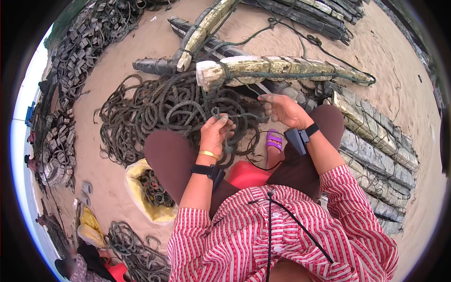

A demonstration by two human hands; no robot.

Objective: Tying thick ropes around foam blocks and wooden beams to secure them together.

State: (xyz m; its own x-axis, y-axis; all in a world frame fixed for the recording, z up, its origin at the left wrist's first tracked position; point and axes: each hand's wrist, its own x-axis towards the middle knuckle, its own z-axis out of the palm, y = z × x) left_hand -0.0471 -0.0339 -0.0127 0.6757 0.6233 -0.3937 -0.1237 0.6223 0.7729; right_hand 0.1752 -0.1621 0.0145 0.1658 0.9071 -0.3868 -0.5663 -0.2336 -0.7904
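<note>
My left hand [213, 135] pinches a short length of green rope [245, 115] between thumb and fingers, with a small loop standing above the thumb. To its right and a little higher, my right hand [285, 111] grips a thin dark cord [252, 90] at its fingertips. That cord runs up to a long, weathered whitish foam float [282, 67], wrapped with cord and with a green rope [282, 75] along its side. Beneath my hands lies a large tangled heap of thick, dirty rope [141, 109] on the sand.
A yellow-lined sack [134, 176] holding rope scraps [155, 187] stands by my left knee. Rows of bound floats [380, 155] lie to the right, more [303, 16] ahead. I sit over a red seat [248, 175]. Another person [88, 262] is at lower left, near coiled rope [137, 250].
</note>
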